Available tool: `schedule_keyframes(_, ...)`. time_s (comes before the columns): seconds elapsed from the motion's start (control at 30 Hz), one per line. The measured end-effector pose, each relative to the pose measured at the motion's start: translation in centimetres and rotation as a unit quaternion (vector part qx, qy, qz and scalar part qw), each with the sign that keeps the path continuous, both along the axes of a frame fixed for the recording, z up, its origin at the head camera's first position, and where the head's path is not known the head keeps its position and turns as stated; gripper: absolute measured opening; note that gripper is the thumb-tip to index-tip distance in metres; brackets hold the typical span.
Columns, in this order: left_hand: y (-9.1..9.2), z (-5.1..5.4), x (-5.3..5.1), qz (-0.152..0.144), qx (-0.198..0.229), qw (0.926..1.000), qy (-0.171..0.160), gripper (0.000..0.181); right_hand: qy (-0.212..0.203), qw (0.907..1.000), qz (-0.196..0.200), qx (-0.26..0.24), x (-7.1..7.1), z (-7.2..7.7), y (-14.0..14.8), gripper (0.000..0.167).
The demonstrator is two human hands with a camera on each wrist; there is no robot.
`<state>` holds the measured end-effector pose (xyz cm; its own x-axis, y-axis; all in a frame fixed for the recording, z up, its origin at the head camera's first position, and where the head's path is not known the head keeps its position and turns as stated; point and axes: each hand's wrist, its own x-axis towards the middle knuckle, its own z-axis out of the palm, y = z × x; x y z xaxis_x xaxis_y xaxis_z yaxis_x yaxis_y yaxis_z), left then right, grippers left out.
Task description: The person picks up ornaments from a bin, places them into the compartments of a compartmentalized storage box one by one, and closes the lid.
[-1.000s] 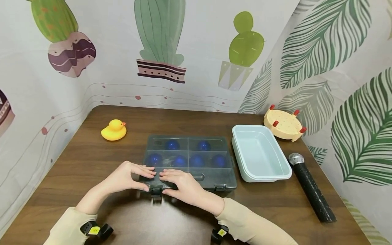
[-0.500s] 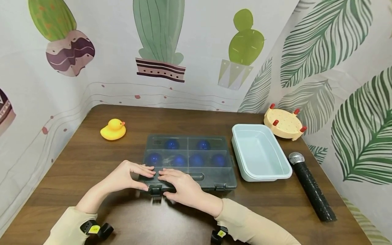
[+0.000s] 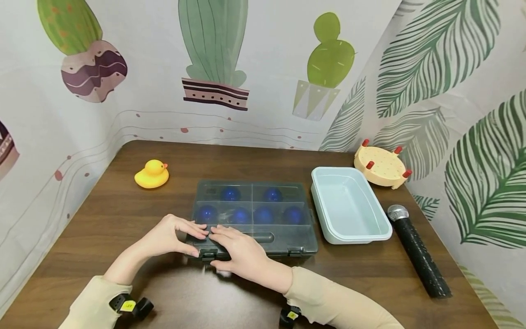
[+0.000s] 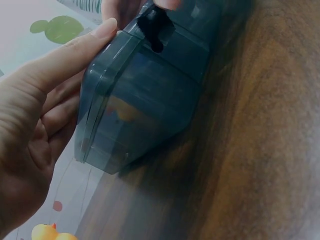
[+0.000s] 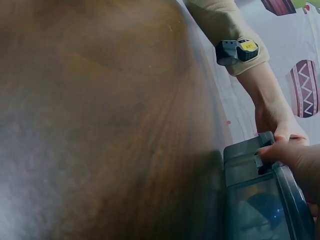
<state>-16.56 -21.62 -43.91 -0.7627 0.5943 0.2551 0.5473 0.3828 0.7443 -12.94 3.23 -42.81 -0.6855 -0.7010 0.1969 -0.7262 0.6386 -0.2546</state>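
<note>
A dark translucent storage box with its lid down lies mid-table, several blue balls visible through the divided lid. My left hand rests on the box's front left corner, fingers on the lid and thumb along the front edge. In the left wrist view, that thumb lies extended against the lid rim. Beside it, my right hand spreads its fingers over the lid, while its thumb is at the left black latch on the box's front, as the right wrist view shows. The right palm covers part of the lid.
A yellow rubber duck sits behind on the left. Right of the box stands a light blue plastic basin. Farther right are a black microphone and a cream oval toy with red-tipped pegs. A patterned cloth hangs behind the table.
My right hand has shifted slightly left, and its thumb has dropped to the front of the left latch, whose lower part is now largely hidden. The left hand and box stay nearly still.
</note>
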Motion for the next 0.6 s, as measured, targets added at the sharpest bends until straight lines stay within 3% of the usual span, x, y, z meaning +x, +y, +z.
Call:
schedule_keyframes(0.23, 0.02, -0.30, -0.19, -0.010, 0.009, 0.9999, 0.003, 0.034, 0.019, 0.9997, 0.008, -0.010, -0.02, -0.23, 0.04, 0.049)
schedule_keyframes(0.6, 0.09, 0.01, -0.16, -0.010, 0.002, 0.9999, -0.005, 0.033, 0.032, 0.9991, 0.022, -0.014, -0.18, -0.33, 0.04, 0.043)
